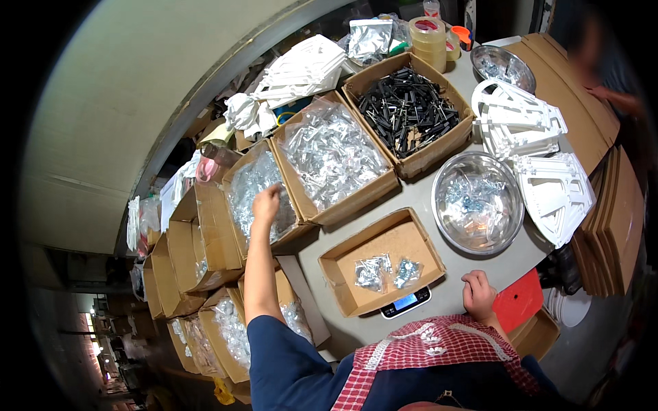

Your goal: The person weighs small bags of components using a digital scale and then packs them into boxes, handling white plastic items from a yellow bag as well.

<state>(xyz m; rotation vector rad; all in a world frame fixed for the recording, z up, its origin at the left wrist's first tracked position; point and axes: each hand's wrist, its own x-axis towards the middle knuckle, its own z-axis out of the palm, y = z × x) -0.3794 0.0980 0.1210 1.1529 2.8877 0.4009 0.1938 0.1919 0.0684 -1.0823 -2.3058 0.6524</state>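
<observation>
My left hand (pixel 267 203) is stretched out over a cardboard box (pixel 299 225) of small clear bags of metal hardware (pixel 255 179). Its fingers are closed; whatever they may hold is hidden. At the table's near edge rests my right hand (pixel 479 294), fingers curled in, with nothing visible in them. Between my hands, a shallow cardboard tray (pixel 363 252) sits on a digital scale (pixel 406 302) with a lit display. Inside the tray lie a clear bag of screws (pixel 372 272) and a smaller bag of bluish metal parts (pixel 408 272).
Behind stand a box of clear-bagged parts (pixel 332 154) and a box of black-handled pieces (pixel 409 113). Right of the tray are a steel bowl (pixel 478 241) of bagged hardware and white plastic frames (pixel 554 195). A red stool-like piece (pixel 517 301) lies beside my right hand. More boxes (pixel 188 246) crowd the left.
</observation>
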